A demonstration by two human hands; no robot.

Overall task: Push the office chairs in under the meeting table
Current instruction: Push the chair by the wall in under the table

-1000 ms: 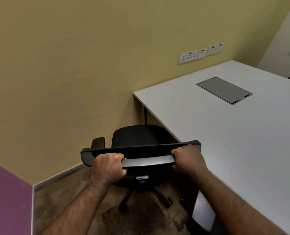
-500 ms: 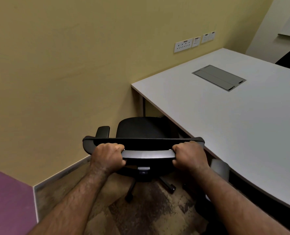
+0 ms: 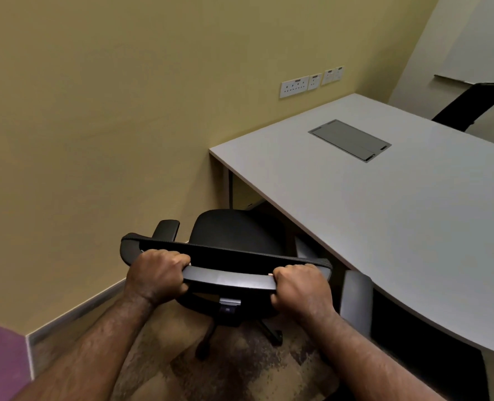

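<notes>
A black office chair (image 3: 234, 230) stands in front of me, at the near left corner of the white meeting table (image 3: 399, 212). My left hand (image 3: 156, 276) and my right hand (image 3: 300, 287) both grip the top bar of its backrest (image 3: 228, 277). The seat's right side lies under the table edge, and its left armrest (image 3: 167, 228) sits near the yellow wall. Part of the wheeled base (image 3: 268, 334) shows below the backrest. A second black chair (image 3: 468, 107) stands at the table's far side.
The yellow wall (image 3: 109, 125) is close on the left, with sockets (image 3: 295, 86) above the table. A grey cable hatch (image 3: 349, 139) is set in the tabletop. A grey table leg panel (image 3: 355, 299) stands right of my right hand. Brown carpet covers the floor.
My view has pulled back and turned right, bringing the far chair into sight. The chair has swung slightly so its backrest slants down to the right. Both hands keep their grip.
</notes>
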